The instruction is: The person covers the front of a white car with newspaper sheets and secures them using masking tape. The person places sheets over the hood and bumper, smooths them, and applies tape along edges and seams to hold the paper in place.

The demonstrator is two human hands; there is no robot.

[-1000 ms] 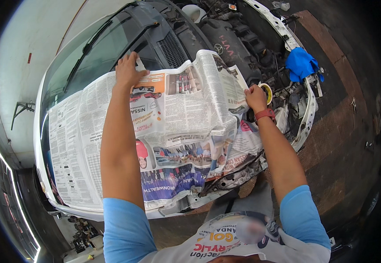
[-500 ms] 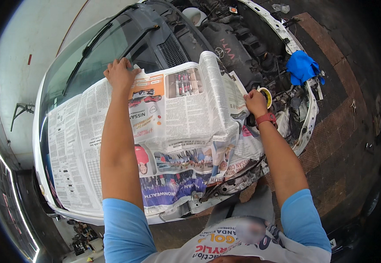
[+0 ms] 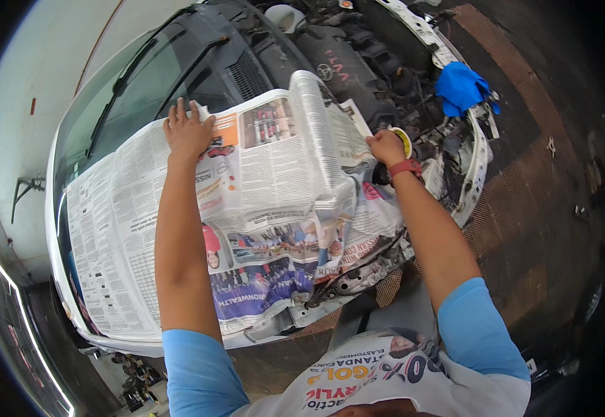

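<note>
From my remote post I find printed matter on the newspaper (image 3: 268, 174): dense black columns, pale capitals on its purple banner (image 3: 257, 292), white lettering on its orange panel (image 3: 225, 128). I note red characters beside a round emblem (image 3: 325, 73) on the dark engine cover (image 3: 348, 52), and dark, orange and red lettering across the white shirt (image 3: 365, 375).

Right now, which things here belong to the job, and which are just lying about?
Seemingly part of the job:
Newspaper, spread over the car, its edges at the left grip and right grip
Yellow-rimmed roll, beside the right grip; whether held, I can't tell

Seemingly just lying about:
Blue cloth, draped over the white front frame
Small thing on the floor, too small to identify
</note>
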